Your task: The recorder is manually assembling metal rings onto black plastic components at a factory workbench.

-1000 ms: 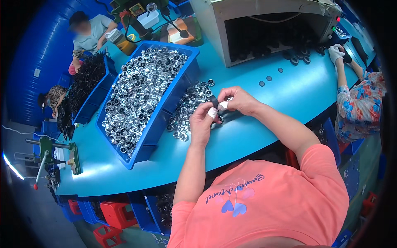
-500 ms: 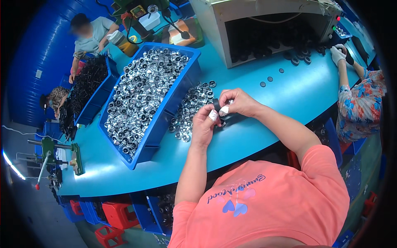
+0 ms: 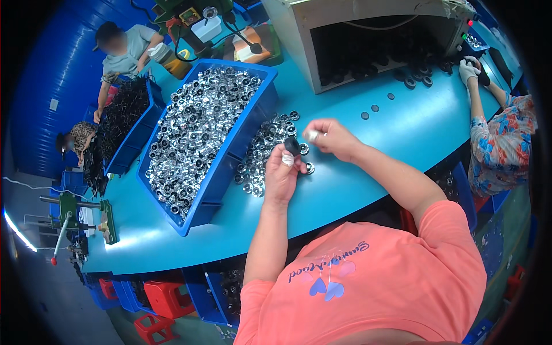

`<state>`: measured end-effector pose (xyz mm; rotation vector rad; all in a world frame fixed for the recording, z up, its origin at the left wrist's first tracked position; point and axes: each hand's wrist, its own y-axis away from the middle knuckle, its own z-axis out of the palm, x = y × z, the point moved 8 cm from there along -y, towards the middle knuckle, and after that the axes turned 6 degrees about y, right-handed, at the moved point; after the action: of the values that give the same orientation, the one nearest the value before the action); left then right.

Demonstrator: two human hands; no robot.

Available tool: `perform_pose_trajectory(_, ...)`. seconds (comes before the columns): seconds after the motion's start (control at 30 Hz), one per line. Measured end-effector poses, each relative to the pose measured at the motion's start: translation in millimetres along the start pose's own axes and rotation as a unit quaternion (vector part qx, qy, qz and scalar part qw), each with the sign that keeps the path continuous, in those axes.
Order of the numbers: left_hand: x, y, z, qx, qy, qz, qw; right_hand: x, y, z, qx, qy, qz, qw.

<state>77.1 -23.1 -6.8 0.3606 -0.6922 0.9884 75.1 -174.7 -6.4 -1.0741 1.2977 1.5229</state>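
Note:
My left hand grips a small black ring-shaped part between thumb and fingertips, a little above the table. White tape wraps the thumb. To its right, and apart from it, is my right hand, its fingers curled in and its thumb also taped in white. Whether anything sits inside that curl is hidden. Loose shiny silver parts with black centres lie in a pile just behind and left of my hands. More of them fill a large blue bin on the left.
At the back stands a pale metal housing with black rings inside and before it. Several small black discs lie on the blue table. A gloved co-worker's hand is at right. A green press stands at left.
My right hand has drawn away from the black part, leaving it in my left hand alone. The black part has tilted, and my left hand has shifted slightly left.

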Motion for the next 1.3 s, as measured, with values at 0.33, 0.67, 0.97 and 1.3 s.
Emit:
perform_pose_trajectory(0.33,-1,-2,-6,-0.028,0.044,-0.003,0.999,-19,1,-8,-0.050,-0.160,-0.073,0.983)
perform_pose_trajectory(0.67,-2,-2,-7,-0.017,0.029,-0.016,0.999,-25,6,0,-0.046,0.031,-0.163,0.985)
perform_pose_trajectory(0.97,-1,-2,-6,-0.014,0.020,-0.017,1.000,-31,8,5,-0.053,0.031,-0.210,0.976)
perform_pose_trajectory(1.3,-2,-2,-9,-0.016,0.033,-0.018,0.999,-29,7,1,-0.039,0.011,-0.187,0.981)
